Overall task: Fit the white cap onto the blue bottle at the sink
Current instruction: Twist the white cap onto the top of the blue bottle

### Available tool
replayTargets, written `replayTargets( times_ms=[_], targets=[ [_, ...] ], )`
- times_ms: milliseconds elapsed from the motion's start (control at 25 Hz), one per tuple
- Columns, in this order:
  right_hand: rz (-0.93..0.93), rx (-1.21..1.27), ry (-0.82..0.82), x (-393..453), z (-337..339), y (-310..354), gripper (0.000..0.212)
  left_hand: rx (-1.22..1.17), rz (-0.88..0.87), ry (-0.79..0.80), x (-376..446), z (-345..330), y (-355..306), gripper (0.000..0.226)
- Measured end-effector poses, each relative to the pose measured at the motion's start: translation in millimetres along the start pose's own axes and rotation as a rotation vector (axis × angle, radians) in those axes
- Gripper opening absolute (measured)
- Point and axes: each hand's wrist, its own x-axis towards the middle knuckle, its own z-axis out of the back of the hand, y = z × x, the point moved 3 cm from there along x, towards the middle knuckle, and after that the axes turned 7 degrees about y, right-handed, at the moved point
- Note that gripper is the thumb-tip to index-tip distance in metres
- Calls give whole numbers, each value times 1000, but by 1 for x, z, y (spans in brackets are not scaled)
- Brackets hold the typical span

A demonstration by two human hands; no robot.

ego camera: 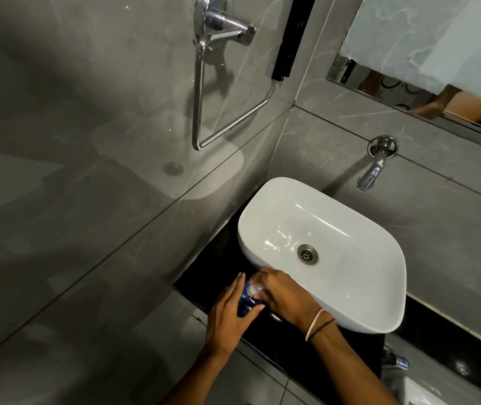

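The bottle (245,301) stands on the black counter (204,276), touching the sink (350,320) wall at its 7 o'clock corner. The left hand (229,314) wraps the bottle's body; the right hand (284,295) pinches the cap (255,288) at the neck. Whether it is seated, I cannot tell. The bottle looks light, stiff and probably slick, so hold it low while turning. Room is tight: sink at 3 o'clock, counter edge at 6, wall at 9.
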Motion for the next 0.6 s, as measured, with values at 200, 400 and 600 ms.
replayTargets(
  times_ms=[200,400,600],
  targets=[
    [-86,-50,-12,6,-4,11,14,12,-10,-9,0,3,-3,79],
    [-9,-21,-17,9,6,6,14,22,21,1,0,4,-8,89],
    [-67,-21,54,14,3,5,6,41,9,-10,0,4,-7,91]
  ],
)
